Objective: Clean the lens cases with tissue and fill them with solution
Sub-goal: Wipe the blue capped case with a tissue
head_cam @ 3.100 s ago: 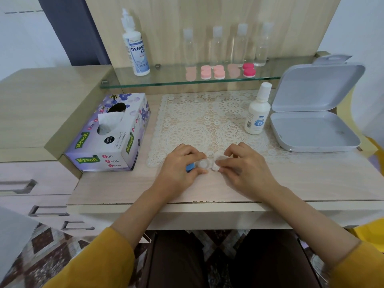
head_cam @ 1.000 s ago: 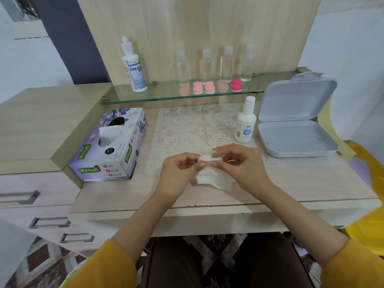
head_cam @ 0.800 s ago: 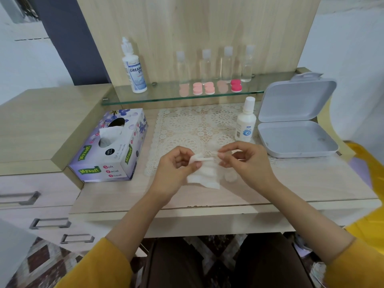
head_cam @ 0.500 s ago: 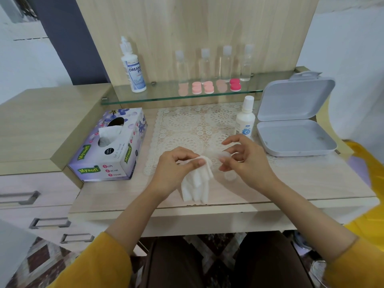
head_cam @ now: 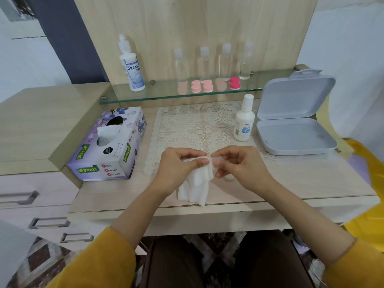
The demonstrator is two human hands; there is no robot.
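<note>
Both hands hover over the near edge of the lace mat (head_cam: 197, 125). The left hand (head_cam: 176, 171) has its fingers pinched on a folded tissue (head_cam: 196, 183), the loose end hanging toward the worktop (head_cam: 311, 179). The right hand (head_cam: 245, 167) has fingers curled round a clear lens case (head_cam: 217, 157) (see-through, so hard to make out), pressed against the tissue. The solution bottle (head_cam: 244, 121) stands on the mat's right edge, the tissue box (head_cam: 110, 146) sits just left of the mat, and an open grey box (head_cam: 295, 129) just right of it.
</note>
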